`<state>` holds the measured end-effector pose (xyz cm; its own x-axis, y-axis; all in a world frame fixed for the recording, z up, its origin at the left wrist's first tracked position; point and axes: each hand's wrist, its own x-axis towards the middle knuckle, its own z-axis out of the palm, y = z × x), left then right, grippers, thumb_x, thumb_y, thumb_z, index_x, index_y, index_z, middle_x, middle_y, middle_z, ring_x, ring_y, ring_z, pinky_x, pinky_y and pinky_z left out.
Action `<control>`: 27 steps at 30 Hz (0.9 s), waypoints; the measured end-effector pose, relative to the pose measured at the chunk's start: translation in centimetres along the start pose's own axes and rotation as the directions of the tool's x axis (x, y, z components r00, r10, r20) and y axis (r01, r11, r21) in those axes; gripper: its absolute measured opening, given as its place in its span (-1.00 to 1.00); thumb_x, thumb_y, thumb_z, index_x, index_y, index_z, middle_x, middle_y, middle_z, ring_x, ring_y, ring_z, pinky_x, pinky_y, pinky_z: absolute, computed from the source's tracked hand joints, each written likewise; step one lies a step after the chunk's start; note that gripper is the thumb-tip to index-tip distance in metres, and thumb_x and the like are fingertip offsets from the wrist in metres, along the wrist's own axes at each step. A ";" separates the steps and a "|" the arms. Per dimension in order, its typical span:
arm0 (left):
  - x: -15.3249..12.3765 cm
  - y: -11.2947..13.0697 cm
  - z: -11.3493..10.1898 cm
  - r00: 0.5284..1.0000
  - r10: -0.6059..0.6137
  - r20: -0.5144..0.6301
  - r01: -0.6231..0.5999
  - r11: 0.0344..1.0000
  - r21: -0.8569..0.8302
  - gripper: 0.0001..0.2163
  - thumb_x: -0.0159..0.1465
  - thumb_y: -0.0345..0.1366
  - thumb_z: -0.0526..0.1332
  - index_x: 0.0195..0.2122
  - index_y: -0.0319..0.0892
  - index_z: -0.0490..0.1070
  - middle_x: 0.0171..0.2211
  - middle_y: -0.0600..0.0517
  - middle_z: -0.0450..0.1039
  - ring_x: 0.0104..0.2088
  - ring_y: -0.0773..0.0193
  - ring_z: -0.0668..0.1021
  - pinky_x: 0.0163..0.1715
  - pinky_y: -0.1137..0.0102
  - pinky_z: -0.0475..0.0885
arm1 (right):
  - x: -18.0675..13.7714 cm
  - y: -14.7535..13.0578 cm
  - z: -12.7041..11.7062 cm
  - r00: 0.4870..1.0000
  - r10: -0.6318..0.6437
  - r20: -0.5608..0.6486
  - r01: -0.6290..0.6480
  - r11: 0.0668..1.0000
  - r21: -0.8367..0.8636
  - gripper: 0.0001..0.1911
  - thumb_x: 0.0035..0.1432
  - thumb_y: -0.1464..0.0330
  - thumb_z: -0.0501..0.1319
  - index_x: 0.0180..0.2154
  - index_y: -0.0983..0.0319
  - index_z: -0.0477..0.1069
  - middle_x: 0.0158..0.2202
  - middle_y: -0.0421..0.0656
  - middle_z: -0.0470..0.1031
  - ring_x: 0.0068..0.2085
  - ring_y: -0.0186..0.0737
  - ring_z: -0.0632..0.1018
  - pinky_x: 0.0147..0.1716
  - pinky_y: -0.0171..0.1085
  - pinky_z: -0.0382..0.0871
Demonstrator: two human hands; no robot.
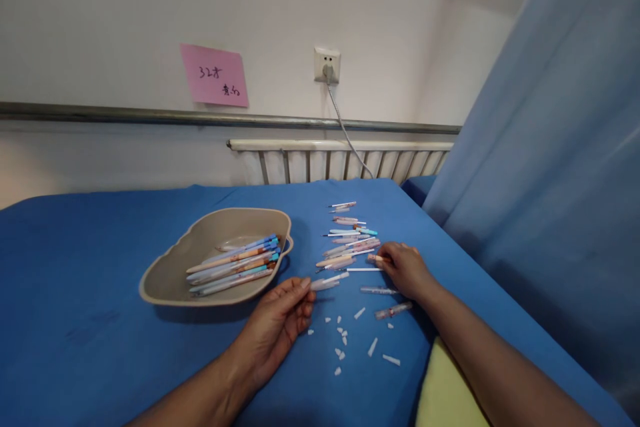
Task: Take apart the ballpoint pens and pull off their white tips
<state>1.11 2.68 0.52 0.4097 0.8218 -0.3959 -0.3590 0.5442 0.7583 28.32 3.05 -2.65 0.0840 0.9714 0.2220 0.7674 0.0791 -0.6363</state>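
Two hands | left hand (280,317) pinches clear pen barrel (327,282) | right hand (407,270) grips orange-tipped pen part (376,258)

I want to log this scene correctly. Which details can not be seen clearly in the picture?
- Head view: what the right hand grips; its fingers cover all but an orange tip.
- Small white pieces on the blue cloth: too small to identify.
- Pink note writing: too blurred to read.
- Both forearms: cut off by the bottom edge.
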 end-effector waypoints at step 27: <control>0.3 0.1 0.1 1.000 0.002 0.014 -0.003 0.997 0.075 -0.83 0.10 -0.39 0.35 -0.40 -0.23 0.33 -0.49 0.08 0.44 -0.59 0.48 0.42 -0.59 0.60 0.38 | -0.5 -0.9 -2.3 0.956 0.254 0.149 -0.238 0.371 0.897 -0.71 0.02 0.17 0.31 -0.32 0.25 0.42 -0.44 -0.21 0.46 -0.49 -0.39 0.47 -0.56 -0.43 0.33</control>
<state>1.35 2.99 0.52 0.4209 0.8205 -0.3869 -0.2960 0.5274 0.7964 29.00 1.95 -0.50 0.1805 0.9818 -0.0592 -0.3056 -0.0012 -0.9521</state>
